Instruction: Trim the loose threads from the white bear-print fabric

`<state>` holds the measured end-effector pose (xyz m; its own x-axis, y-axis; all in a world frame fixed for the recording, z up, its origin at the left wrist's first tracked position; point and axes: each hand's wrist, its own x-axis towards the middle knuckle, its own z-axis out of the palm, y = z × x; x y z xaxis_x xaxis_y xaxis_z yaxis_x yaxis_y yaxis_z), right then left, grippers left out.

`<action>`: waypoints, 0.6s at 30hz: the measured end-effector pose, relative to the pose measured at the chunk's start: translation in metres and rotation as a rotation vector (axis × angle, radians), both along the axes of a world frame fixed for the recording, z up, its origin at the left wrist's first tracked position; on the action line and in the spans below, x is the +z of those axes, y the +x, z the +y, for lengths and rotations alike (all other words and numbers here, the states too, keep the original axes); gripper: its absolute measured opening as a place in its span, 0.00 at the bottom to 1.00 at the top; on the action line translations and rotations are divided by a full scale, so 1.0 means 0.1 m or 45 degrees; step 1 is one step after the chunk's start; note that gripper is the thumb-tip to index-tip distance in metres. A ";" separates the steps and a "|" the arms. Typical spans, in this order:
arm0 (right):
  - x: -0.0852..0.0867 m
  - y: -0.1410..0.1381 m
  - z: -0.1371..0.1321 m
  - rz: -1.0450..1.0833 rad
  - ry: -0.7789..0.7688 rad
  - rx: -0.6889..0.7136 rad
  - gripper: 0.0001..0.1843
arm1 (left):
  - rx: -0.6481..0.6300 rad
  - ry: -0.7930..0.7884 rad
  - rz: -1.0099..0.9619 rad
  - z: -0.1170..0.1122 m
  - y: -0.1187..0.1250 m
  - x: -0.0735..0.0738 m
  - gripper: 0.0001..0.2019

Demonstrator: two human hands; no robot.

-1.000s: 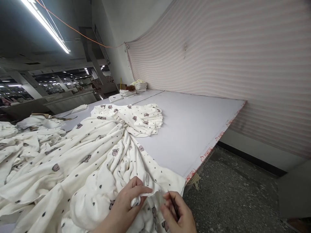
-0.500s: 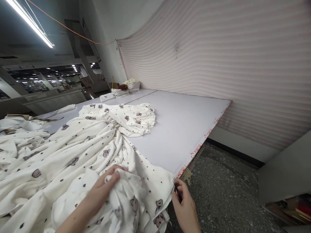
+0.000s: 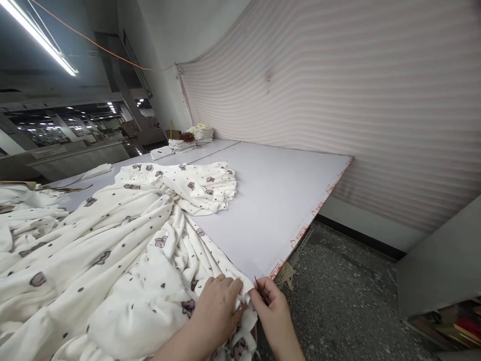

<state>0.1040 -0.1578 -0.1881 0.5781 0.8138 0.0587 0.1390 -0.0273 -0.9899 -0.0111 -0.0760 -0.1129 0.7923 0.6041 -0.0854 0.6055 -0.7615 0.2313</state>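
A long white fabric [image 3: 124,250] printed with small dark hearts and pinkish animal figures lies heaped over the grey table [image 3: 278,190], and its near end hangs over the table's front edge. My left hand [image 3: 220,313] pinches that near edge, fingers closed on the cloth. My right hand [image 3: 272,313] is closed round a thin dark tool [image 3: 260,291], probably small snips, whose tip meets the fabric edge just beside my left fingers. Both hands touch the cloth at the table's near corner.
Stacks of folded cloth [image 3: 190,138] stand at the table's far end against a striped pink-white fabric wall [image 3: 338,100]. More white fabric [image 3: 22,200] is piled at the left. The speckled floor [image 3: 345,296] lies to the right, with a grey box [image 3: 443,260] at the far right.
My left hand has let go of the bunched cloth and moved right to the fabric's edge. My right hand came in to meet it with the tool. The view has swung a little to the right.
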 end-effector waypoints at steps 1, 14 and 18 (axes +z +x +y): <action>0.02 -0.02 0.00 -0.041 0.017 -0.040 0.08 | 0.025 -0.029 -0.050 0.01 -0.02 0.02 0.06; 0.18 -0.15 0.13 -0.345 0.309 0.169 0.12 | 0.636 -1.312 -0.541 0.39 -0.42 0.17 0.15; 0.20 -0.21 0.16 -0.247 0.217 0.147 0.09 | 0.377 -1.018 -0.436 0.33 -0.38 0.22 0.16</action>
<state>0.0829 -0.1422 -0.1685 0.4465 0.8428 0.3007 0.3190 0.1641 -0.9334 -0.0492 -0.0434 -0.0914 0.6735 0.6488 -0.3543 0.5519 -0.1224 0.8249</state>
